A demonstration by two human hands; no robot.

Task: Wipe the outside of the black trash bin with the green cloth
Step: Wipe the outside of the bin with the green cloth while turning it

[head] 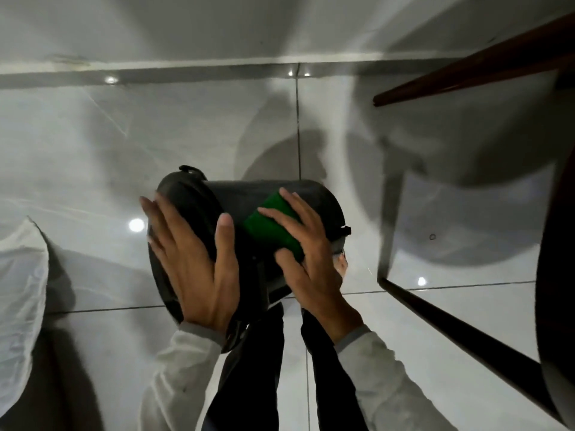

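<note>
- One black trash bin (pixel 273 194) fills the middle of our view, tipped on its side above the tiled floor (pixel 155 135), its long axis running left to right; we cannot see whether anything is inside it.
- Whether it rests on the floor or on our legs (pixel 252 353), we cannot tell.
- At the bin's left end our left hand (pixel 193 259) lies flat and spread, fingers straight, palm pressed on the wide rim end (pixel 161 275), bracing it and gripping nothing.
- Our right hand (pixel 308 262) sits on the curved side wall, fingers splayed and partly curled over the green cloth (pixel 273 228), pinning it against the wall.
- The cloth lies just right of our left thumb, so the right hand is the one set to wipe.
- We judge the next stroke runs along the bin's length, toward the far right end, where bare wall shows beyond the fingertips.
- A dark wooden table leg (pixel 451 331) stands close on the right and could cramp that sweep.
</note>
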